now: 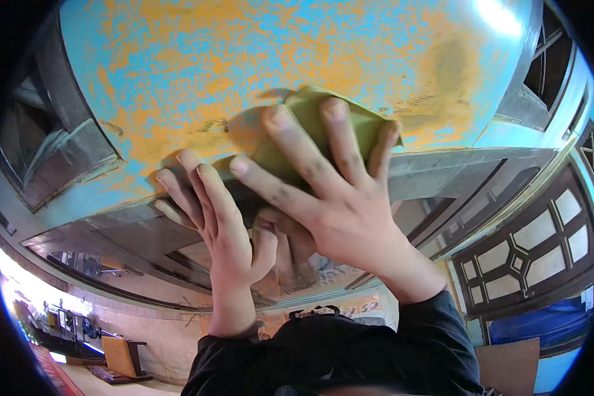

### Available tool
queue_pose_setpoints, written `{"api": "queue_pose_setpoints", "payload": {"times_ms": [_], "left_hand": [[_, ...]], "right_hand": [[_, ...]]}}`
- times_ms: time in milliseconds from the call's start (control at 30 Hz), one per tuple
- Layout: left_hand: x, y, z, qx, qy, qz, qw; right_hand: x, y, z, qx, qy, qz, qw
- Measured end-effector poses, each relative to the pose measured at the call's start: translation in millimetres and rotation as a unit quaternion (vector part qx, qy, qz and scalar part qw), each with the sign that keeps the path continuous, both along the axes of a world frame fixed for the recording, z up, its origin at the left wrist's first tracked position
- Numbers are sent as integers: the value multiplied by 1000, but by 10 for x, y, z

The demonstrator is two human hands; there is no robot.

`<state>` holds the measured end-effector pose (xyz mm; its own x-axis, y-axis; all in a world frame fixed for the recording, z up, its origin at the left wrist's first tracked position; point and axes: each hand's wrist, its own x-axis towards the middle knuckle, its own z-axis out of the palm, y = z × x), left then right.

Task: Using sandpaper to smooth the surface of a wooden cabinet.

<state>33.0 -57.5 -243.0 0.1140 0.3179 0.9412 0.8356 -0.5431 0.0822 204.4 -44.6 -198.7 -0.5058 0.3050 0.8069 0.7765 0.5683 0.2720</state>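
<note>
My right hand (341,198) presses a folded green sheet (312,109), which looks like sandpaper, against a painted panel (257,54). Its fingers are spread over the sheet, and the thumb is partly hidden below. Blotches of orange show through the panel's light blue paint, with darker smudges at the right. My left hand (222,222) holds nothing; its fingers are apart, with the tips at the panel's lower edge. Its thumb points toward my right hand.
A dark glossy ledge (123,232) runs below the panel. Dark-framed openings flank it, one at the left (69,153). At the right are a dark wooden door with pale panes (534,237), blue sheeting (539,321) and a brown board (507,366). A tan upright piece (119,356) stands lower left.
</note>
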Motion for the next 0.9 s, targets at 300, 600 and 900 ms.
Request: {"api": "queue_pose_setpoints", "payload": {"times_ms": [300, 600, 900], "left_hand": [[-22, -5, -86, -15, 25, 27, 999], [-21, -28, -77, -32, 26, 61, 997], [-3, -16, -40, -20, 33, 61, 997]], "right_hand": [[647, 136, -212, 32, 117, -55, 991], [720, 139, -309, 18, 122, -83, 989], [591, 137, -240, 16, 177, -48, 983]]}}
